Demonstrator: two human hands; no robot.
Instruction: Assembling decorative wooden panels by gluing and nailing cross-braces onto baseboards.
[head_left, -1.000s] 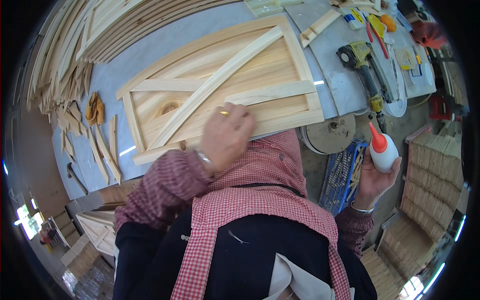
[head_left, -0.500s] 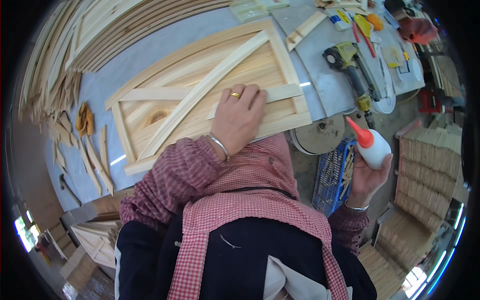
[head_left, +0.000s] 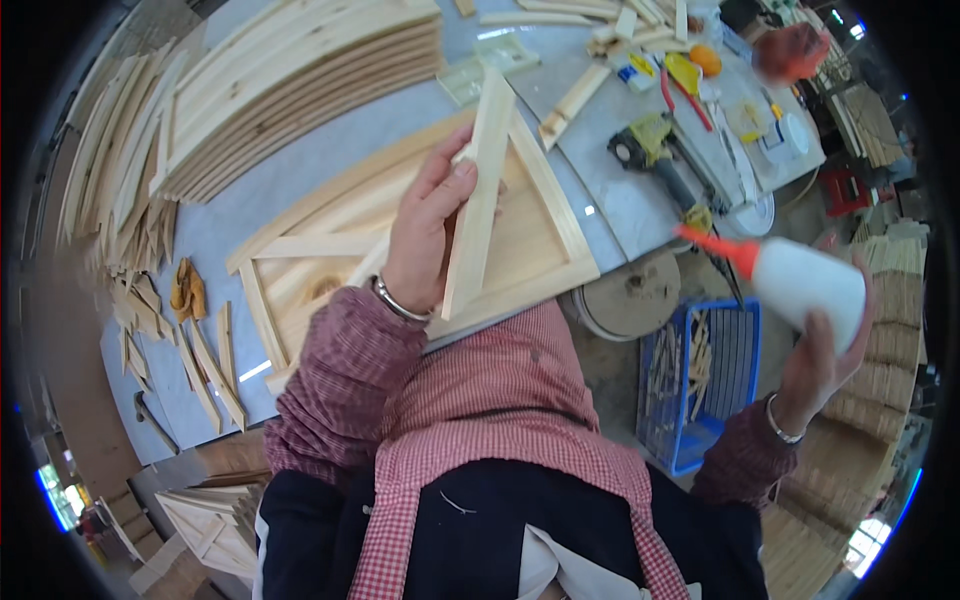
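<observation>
My left hand (head_left: 425,225) grips a short pale wooden strip (head_left: 482,190), held up steeply over a framed wooden panel (head_left: 548,190). The panel lies on the table with a curved far edge and a crosspiece (head_left: 320,246) on its left side. A diagonal brace is mostly hidden behind my left hand and the strip. Out to the right, my right hand (head_left: 815,365) is wrapped around a white squeeze bottle (head_left: 808,285). Its red nozzle (head_left: 720,246) points left, toward the panel, and stays apart from the wood.
Stacked panels (head_left: 310,90) stand at the far left beside loose slats (head_left: 110,160). Brown gloves (head_left: 187,290) and a hammer (head_left: 152,420) lie at the left. A power tool (head_left: 650,150) and red-handled pliers (head_left: 685,100) lie right. Below is a blue crate (head_left: 735,360) of offcuts.
My left hand has gone from lying flat over the strip on the panel to holding it raised and tilted. My right hand has moved the bottle outward to the right, tipping its nozzle leftward.
</observation>
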